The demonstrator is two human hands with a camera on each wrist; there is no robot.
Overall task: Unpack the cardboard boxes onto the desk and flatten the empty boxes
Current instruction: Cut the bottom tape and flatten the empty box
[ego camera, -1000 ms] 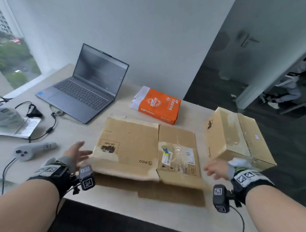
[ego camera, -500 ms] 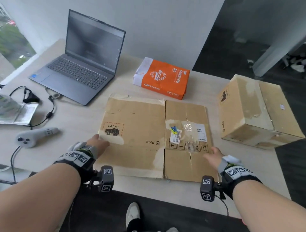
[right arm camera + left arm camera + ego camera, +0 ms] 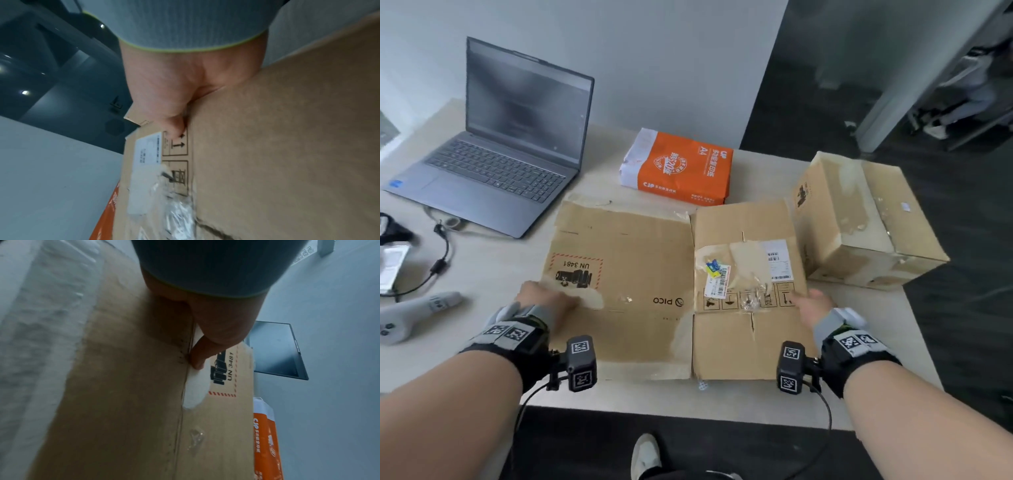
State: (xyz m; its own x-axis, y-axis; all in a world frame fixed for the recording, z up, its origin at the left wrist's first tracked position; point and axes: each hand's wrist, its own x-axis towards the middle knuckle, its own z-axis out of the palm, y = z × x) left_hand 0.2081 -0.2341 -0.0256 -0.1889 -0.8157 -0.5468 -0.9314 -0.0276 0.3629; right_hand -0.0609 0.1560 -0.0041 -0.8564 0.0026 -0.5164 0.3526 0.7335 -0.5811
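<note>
Your left hand (image 3: 544,298) and right hand (image 3: 813,305) press flat, gripping nothing, on the flattened box (image 3: 674,291) — next, you tackle the closed box (image 3: 859,222).

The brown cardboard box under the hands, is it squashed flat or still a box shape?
Squashed flat. The brown cardboard box lies spread on the pale desk, with the left hand and right hand resting on it.

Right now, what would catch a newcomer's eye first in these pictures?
The flattened cardboard box lying mid-desk, with the left hand on its left part and the right hand at its right edge. Behind it lies an orange paper ream; an unflattened cardboard box stands to the right.
</note>
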